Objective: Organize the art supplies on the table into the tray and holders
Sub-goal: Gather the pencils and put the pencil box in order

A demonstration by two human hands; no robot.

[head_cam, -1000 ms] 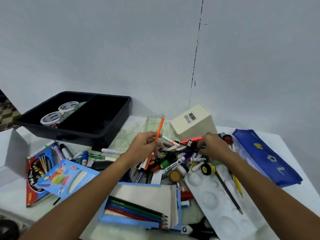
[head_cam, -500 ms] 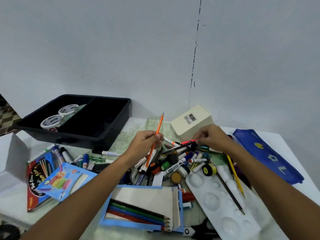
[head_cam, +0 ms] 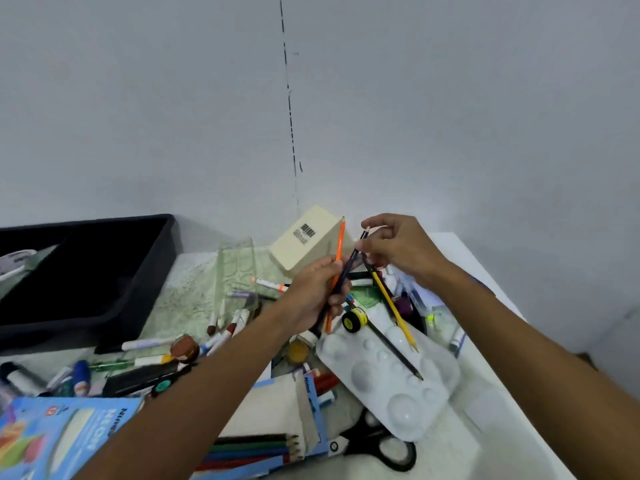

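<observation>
Your left hand (head_cam: 313, 294) is wrapped around an orange pencil (head_cam: 338, 251) and a dark blue pencil (head_cam: 350, 263), held up over the messy surface (head_cam: 194, 299). Your right hand (head_cam: 398, 249) pinches the blue pencil's top end. The black tray (head_cam: 104, 306) sits far left.

Glossy white plastic palette (head_cam: 388, 372), matt black plastic tray (head_cam: 104, 289), painted wooden orange pencil (head_cam: 339, 247).

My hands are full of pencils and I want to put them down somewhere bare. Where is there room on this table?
Free patches: the green mat between the black plastic tray and the cream box, and the white table right of the white paint palette. The tray's near compartment looks empty too. The middle, under both hands, is packed with markers.
</observation>
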